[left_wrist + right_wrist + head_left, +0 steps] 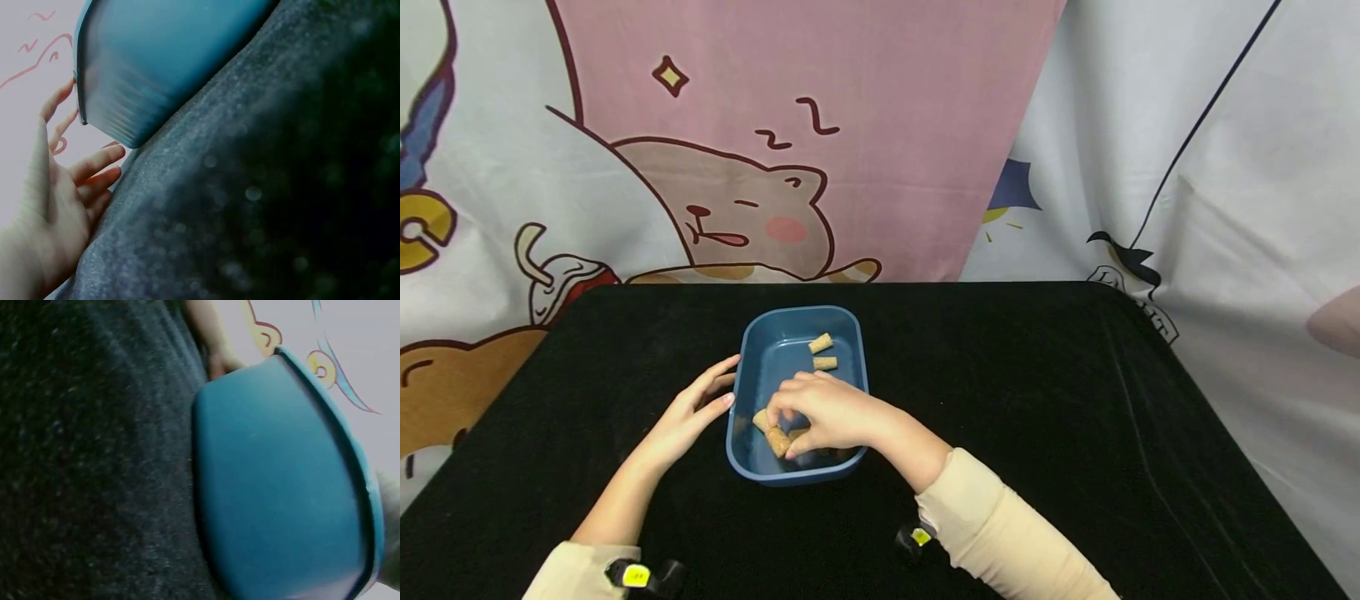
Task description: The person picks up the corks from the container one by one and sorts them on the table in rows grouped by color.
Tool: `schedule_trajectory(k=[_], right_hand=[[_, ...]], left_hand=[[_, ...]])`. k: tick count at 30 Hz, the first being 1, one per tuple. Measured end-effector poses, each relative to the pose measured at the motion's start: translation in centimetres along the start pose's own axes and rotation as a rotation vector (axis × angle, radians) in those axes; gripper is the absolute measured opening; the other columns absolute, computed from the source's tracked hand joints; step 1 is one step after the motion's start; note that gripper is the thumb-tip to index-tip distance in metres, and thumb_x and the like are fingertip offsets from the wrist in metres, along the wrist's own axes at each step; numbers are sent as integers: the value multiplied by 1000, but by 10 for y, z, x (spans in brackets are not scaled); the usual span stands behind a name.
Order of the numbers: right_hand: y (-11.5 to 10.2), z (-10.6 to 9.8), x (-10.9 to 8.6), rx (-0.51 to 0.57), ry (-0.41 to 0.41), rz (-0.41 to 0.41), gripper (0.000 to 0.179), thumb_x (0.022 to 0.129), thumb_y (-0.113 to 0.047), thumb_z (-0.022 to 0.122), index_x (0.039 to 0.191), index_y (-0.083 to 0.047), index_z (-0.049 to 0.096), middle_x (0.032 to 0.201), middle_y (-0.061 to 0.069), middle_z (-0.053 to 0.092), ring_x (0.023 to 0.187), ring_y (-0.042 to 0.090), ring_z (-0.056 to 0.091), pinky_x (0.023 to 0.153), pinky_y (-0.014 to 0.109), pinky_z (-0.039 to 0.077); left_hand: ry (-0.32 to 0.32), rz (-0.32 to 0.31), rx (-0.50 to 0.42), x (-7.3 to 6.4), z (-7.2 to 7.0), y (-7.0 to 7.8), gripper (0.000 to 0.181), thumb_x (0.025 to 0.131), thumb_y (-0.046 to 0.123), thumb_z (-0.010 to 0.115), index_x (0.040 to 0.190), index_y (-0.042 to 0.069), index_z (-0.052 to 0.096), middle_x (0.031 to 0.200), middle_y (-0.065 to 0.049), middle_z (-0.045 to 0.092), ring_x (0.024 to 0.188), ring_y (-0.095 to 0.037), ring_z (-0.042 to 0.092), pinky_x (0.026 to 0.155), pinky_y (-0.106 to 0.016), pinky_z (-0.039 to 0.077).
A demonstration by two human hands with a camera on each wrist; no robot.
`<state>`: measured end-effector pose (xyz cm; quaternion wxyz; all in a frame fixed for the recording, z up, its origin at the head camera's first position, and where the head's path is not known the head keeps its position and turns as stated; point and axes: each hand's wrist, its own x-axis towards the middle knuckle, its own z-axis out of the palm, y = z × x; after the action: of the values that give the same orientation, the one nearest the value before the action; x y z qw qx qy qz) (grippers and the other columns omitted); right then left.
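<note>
A blue rectangular bin (796,478) stands on the black cloth with several corks inside. Two of them, an upper cork (821,342) and a lower cork (825,363), lie near its far right side. My right hand (831,410) reaches into the near part and pinches a cork (778,442) between thumb and finger. Right beside it lies another cork (761,419), and one more is partly hidden under the hand. At the bin's left side, my left hand (692,414) touches the rim with fingers spread; the left wrist view shows this hand (65,194) against the bin's outer wall (144,69).
Black cloth (1037,433) covers the table around the bin. Behind it hangs a printed curtain (887,108) with cartoon animals. The right wrist view shows mostly the bin's outer wall (269,469), which hides the right hand's fingers there.
</note>
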<state>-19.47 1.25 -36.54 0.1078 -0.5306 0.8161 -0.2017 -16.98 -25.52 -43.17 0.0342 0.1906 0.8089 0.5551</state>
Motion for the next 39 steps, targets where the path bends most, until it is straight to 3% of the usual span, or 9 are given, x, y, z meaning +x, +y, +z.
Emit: schedule_trajectory(k=[11,21,32,39], right_hand=[[0,-10,-15,64,152,25,34,81,-35,77,107,-23,61,100,-5,60,99,13,51,93,29,37],[3,-25,-40,101,309,79,35,75,-32,82,101,-21,60,93,-13,54,94,10,49,87,29,40],[22,-34,-64,239,485,113,35,75,-25,83,99,-16,59,98,-4,57,94,13,52,81,39,49],[42,-33,-72,301,549,171,33,76,-16,82,95,-17,54,103,-4,61,98,15,56,88,45,48]], left_hand=[[7,-3,11,0,1,0,52,103,16,43,152,14,25,142,-27,39,127,-46,39,95,-63,39],[12,-5,9,0,1,0,53,103,17,43,152,16,25,143,-26,39,128,-45,38,96,-64,38],[7,-19,7,0,0,2,55,102,18,44,153,13,22,144,-27,36,128,-46,38,96,-65,37],[6,-18,8,-1,1,2,55,102,18,44,153,13,23,144,-27,36,128,-46,38,95,-65,37]])
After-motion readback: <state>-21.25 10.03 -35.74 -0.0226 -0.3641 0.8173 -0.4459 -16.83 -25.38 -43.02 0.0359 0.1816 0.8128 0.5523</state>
